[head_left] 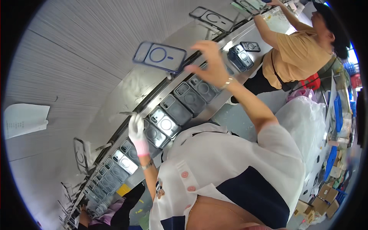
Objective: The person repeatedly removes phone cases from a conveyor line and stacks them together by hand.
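While the bare right grip [211, 65] is spread wide beside the right end of a clear, blue-framed phone case [159, 56], the case stands out from the far side of the metal worktop [216, 101], apparently on a small support [169, 76]. This grip looks released, with nothing between thumb and fingers; blur hides whether a fingertip touches the frame. The white-gloved left grip [138, 134] is nearer and to the left, above a row of dark-framed cases [178, 111] lying along the worktop. A thin dark piece [125, 113] shows at its fingertips, but I cannot tell whether it is held.

The step in hand seems to be handling the raised case at its support; whether it is being set there or taken off cannot be told. A next move at that case would call for thumb and fingers closing lightly on its rim, clear of the transparent back.

No brand can be made out on the cases. A white sheet [27, 119] on the left carries faint printed lines, too small to read.
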Demonstrator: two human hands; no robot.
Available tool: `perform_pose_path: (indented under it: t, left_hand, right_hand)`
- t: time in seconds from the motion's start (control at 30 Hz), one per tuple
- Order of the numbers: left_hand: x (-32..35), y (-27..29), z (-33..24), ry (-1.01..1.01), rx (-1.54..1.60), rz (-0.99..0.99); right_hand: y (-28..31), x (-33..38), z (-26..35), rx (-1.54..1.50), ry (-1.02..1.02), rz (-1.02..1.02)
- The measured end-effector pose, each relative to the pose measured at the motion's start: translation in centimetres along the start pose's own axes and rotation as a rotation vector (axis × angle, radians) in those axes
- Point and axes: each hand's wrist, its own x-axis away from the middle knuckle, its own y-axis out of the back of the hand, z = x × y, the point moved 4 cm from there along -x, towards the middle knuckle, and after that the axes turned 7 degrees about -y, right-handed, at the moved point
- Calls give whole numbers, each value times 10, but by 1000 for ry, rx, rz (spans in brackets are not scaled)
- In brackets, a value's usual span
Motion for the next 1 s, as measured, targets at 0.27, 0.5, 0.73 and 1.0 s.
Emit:
perform_pose_path:
  t: [0.27,0.5,0.73,1.0]
  left_hand:
    - [66,40,4,97,-3,-394]
    - [97,78,-4,43,165,-522]
    - [87,97,8,41,31,-552]
    - [15,70,-40,-235,-231,-667]
  right_hand:
    - [65,117,-353,811,-1028,325]
    - [53,150,-423,700,-1293,496]
    - [47,178,-368,867,-1062,418]
    - [40,115,-72,-423,-668,787]
